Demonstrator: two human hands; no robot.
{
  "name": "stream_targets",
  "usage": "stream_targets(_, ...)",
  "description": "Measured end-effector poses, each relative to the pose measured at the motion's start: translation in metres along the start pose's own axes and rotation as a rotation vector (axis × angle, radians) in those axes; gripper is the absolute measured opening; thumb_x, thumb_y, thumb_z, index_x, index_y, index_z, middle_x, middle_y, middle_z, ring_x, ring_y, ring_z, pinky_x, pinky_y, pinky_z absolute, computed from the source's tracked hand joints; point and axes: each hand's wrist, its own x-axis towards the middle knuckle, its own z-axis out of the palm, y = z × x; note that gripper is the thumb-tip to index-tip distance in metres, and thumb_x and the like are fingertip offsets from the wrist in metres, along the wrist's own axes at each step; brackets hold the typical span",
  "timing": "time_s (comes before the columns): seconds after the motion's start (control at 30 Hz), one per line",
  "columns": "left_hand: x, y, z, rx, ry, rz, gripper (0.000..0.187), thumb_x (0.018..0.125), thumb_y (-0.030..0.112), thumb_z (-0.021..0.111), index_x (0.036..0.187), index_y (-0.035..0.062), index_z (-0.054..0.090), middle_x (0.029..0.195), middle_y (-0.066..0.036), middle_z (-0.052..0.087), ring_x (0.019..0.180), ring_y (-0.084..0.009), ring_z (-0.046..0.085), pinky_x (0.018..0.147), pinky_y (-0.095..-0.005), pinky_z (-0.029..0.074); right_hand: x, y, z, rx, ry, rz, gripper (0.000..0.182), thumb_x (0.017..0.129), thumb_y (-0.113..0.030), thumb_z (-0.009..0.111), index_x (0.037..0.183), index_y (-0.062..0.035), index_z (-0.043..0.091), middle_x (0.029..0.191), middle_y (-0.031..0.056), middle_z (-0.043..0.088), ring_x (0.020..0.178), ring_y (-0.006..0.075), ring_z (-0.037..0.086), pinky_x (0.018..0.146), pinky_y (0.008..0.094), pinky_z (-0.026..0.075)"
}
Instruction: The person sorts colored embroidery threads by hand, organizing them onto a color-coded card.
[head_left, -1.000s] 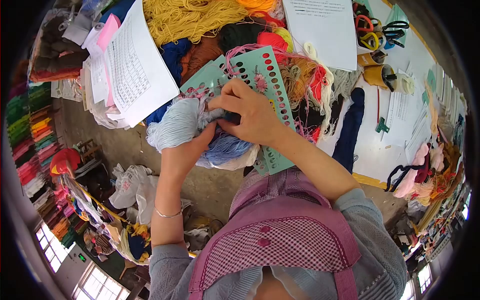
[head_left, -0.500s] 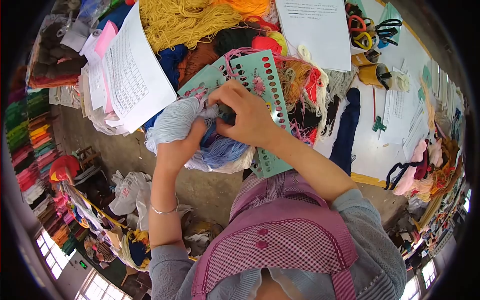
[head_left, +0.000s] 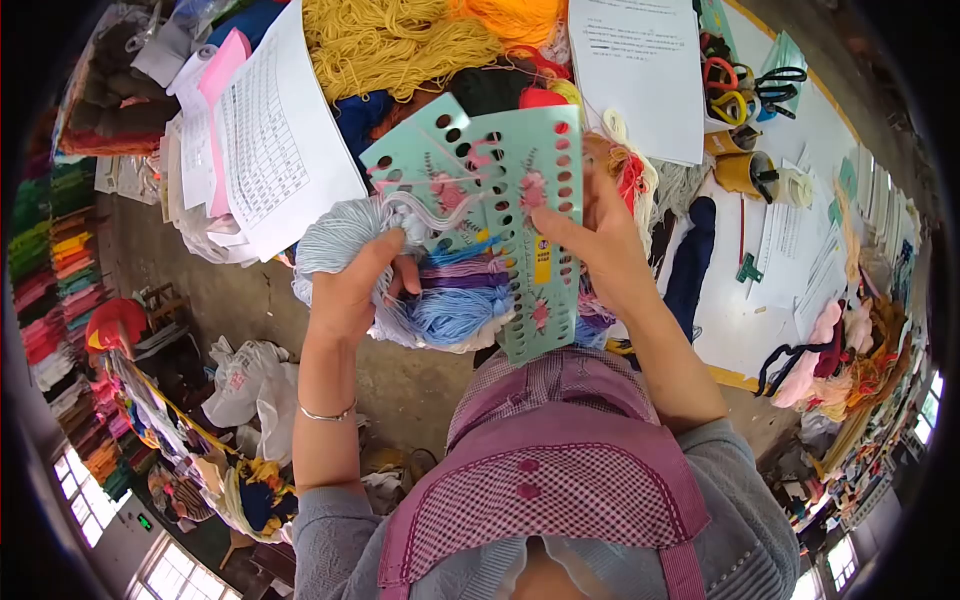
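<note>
My left hand (head_left: pixel 355 290) is closed around a thick pale blue yarn skein (head_left: pixel 340 238), thumb on top. Its pale tail runs right across two green punched thread cards. My right hand (head_left: pixel 608 240) grips the right edge of the nearer thread card (head_left: pixel 512 225), which has rows of holes and printed pink flowers. The second thread card (head_left: pixel 412 150) lies partly behind it, tilted to the left. Blue and purple yarn bundles (head_left: pixel 455 305) hang between my left hand and the nearer card. The fingers behind the card are partly hidden.
Yellow yarn (head_left: pixel 390 40) heaps at the back, beside printed sheets (head_left: pixel 270 130) and another paper (head_left: pixel 635 80). Scissors (head_left: pixel 780 90) stand in a holder at the right. A dark blue yarn skein (head_left: pixel 692 260) lies on the white table (head_left: pixel 735 320).
My right hand has left the pale blue skein and moved right to grip the thread card's edge. The flowers and the purple and blue bundles show more fully now.
</note>
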Motion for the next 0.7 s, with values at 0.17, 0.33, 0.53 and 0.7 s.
stream_targets(0.17, -0.002, 0.005, 0.005, 0.390, -0.134, 0.123, 0.012, 0.084, 0.012, 0.067, 0.088, 0.0001, 0.068, 0.069, -0.001, 0.066, 0.058, -0.0058, 0.053, 0.049, -0.0227, 0.040, 0.007, -0.003, 0.000, 0.127, -0.314, 0.280, 0.036, 0.083, -0.011, 0.071, 0.116, -0.0017, 0.059, 0.110, 0.0058, 0.064, 0.100, 0.0143, 0.060, 0.088, 0.0311, 0.047)
stream_targets(0.33, 0.003, -0.015, -0.005, 0.747, -0.048, 0.300, 0.008, 0.082, 0.009, 0.066, 0.085, 0.0021, 0.067, 0.069, -0.006, 0.064, 0.058, -0.0172, 0.056, 0.055, -0.0314, 0.043, 0.022, 0.002, 0.003, 0.219, -0.374, 0.444, 0.032, 0.084, -0.010, 0.071, 0.114, -0.0041, 0.062, 0.105, 0.0033, 0.066, 0.092, 0.0118, 0.062, 0.082, 0.0300, 0.049)
stream_targets(0.53, 0.008, -0.005, 0.004, 0.977, -0.036, 0.291, 0.012, 0.080, 0.011, 0.069, 0.079, 0.0011, 0.062, 0.071, -0.010, 0.060, 0.052, -0.0223, 0.053, 0.052, -0.0347, 0.041, 0.030, 0.003, 0.011, 0.154, -0.454, 0.434, 0.032, 0.085, -0.012, 0.070, 0.115, -0.0030, 0.062, 0.107, 0.0040, 0.065, 0.093, 0.0127, 0.060, 0.083, 0.0295, 0.048)
stream_targets(0.7, 0.005, 0.003, 0.004, 0.618, -0.023, 0.129, 0.014, 0.079, 0.013, 0.068, 0.080, 0.0009, 0.060, 0.071, -0.009, 0.060, 0.053, -0.0208, 0.054, 0.053, -0.0326, 0.044, 0.033, 0.014, 0.005, 0.172, -0.408, 0.439, 0.030, 0.083, -0.010, 0.070, 0.112, -0.0035, 0.064, 0.106, 0.0043, 0.067, 0.091, 0.0120, 0.063, 0.081, 0.0291, 0.050)
